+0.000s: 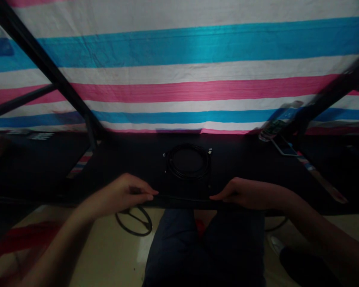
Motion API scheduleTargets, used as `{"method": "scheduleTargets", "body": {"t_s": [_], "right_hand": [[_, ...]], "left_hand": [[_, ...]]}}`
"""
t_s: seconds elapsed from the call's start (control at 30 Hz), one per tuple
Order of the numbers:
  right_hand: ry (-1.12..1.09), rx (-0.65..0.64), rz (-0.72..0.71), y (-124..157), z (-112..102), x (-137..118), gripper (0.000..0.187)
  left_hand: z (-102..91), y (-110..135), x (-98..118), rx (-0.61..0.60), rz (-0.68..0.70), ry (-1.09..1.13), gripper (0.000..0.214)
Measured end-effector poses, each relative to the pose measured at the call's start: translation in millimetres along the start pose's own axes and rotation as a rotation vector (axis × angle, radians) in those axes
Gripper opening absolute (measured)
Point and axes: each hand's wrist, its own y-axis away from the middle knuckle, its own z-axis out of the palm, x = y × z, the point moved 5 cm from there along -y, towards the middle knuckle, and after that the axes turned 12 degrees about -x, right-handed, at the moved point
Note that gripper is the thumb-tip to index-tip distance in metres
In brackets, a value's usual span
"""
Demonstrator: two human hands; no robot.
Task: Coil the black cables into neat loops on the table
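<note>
A coiled black cable [188,175] lies on the black table, several light connector ends sticking out at its sides. Between it and the table's front edge, a thin dark strand [184,198] runs roughly level from one hand to the other. My left hand [127,194] pinches its left end between thumb and fingers. The right end is pinched in my right hand [242,192], thumb and fingers pressed together. Both hands are apart from the coil. The picture is too dark to show what kind of strand it is.
A clear bottle [277,125] leans by the right black frame post, beside a flat phone-like device [284,146]. Striped sheeting [179,48] hangs behind the table [125,155]. A dark ring [134,234] shows below the table edge. Another person's shoe [275,244] is at right.
</note>
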Motion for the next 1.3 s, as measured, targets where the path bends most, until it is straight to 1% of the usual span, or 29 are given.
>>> {"method": "scheduleTargets", "body": {"t_s": [0.1,0.17,0.23,0.33,0.4,0.43,0.5,0.57,0.63,0.7,0.8,0.9,1.0,1.07,1.13,1.23,1.3], "right_hand": [[0.004,-0.028,0.089,5,0,9,0.041],[0.028,-0.024,0.087,4,2,7,0.044],[0.048,0.008,0.018,0,4,0,0.047],[0.075,0.092,-0.131,-8,6,-15,0.048],[0.101,0.132,-0.184,-12,6,-23,0.046],[0.109,0.129,-0.195,-13,7,-25,0.046],[0.092,0.083,-0.188,-15,8,-24,0.043],[0.033,0.02,-0.148,-13,8,-19,0.039],[-0.033,-0.031,-0.078,-9,8,-9,0.036],[-0.067,-0.08,-0.014,-5,8,1,0.035],[-0.039,-0.109,0.011,-3,8,8,0.038],[-0.008,-0.074,-0.05,-7,6,2,0.045],[-0.016,0.018,-0.196,-15,4,-18,0.05],[0.0,0.09,-0.299,-18,3,-33,0.045],[0.034,0.119,-0.352,-19,4,-43,0.037],[0.081,0.154,-0.351,-11,-1,-44,0.036],[0.085,0.222,-0.288,2,-10,-35,0.04]], "left_hand": [[1.8,-1,-8,-0.014,-0.018,0.009,0.025],[4.2,-6,-7,-0.007,-0.018,0.033,0.026],[6.8,-12,-2,0.007,-0.014,0.067,0.027],[11.8,-21,9,0.007,-0.003,0.097,0.028],[13.7,-24,16,0.008,0.005,0.088,0.028],[14.0,-25,19,0.004,0.016,0.073,0.027],[13.6,-24,22,-0.014,0.046,0.028,0.025],[11.6,-20,21,-0.029,0.057,-0.016,0.022],[8.9,-16,14,-0.031,0.027,-0.032,0.022],[8.3,-13,6,-0.06,-0.012,-0.025,0.023],[7.6,-12,-1,-0.098,-0.053,-0.021,0.025],[2.2,-14,0,-0.051,-0.08,-0.04,0.025],[2.0,-19,12,-0.056,-0.08,-0.026,0.025],[3.7,-22,21,-0.07,-0.057,-0.008,0.025],[2.3,-22,28,-0.062,-0.028,-0.01,0.025],[-11.6,-12,26,-0.002,0.008,-0.05,0.026],[-29.4,3,18,0.087,0.017,-0.079,0.026]]}}
